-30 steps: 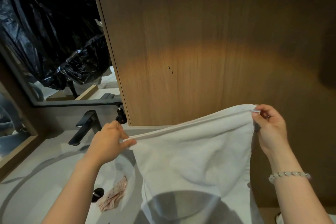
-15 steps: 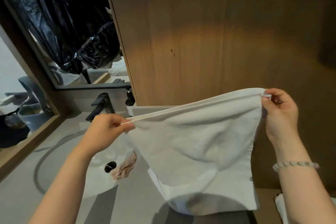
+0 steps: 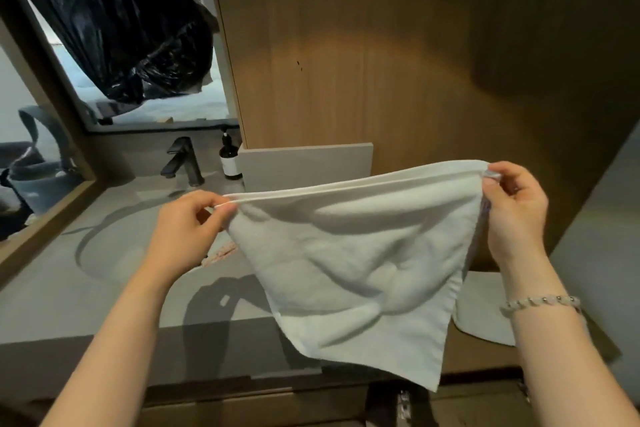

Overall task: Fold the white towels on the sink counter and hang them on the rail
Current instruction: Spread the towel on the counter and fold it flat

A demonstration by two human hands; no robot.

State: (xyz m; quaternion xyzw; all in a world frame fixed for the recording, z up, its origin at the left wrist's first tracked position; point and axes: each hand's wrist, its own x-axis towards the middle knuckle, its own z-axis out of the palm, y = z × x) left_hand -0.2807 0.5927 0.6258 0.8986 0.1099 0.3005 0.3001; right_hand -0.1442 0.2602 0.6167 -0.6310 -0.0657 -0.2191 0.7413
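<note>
Change: top hem of white towel [image 3: 356, 263] was pulled nearer level than 0.5 s earlier.
Hands: left hand [image 3: 187, 222] and right hand [image 3: 512, 215] each pinched a top corner.
Implication: likely squared for next fold.

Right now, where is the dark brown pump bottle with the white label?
Head view, left of centre: the dark brown pump bottle stands at the back of the grey sink counter, between the black faucet and the low grey panel.

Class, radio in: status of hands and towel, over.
Left hand, right hand pinching top corners. White towel hangs spread between them. Rail not in view.
</note>
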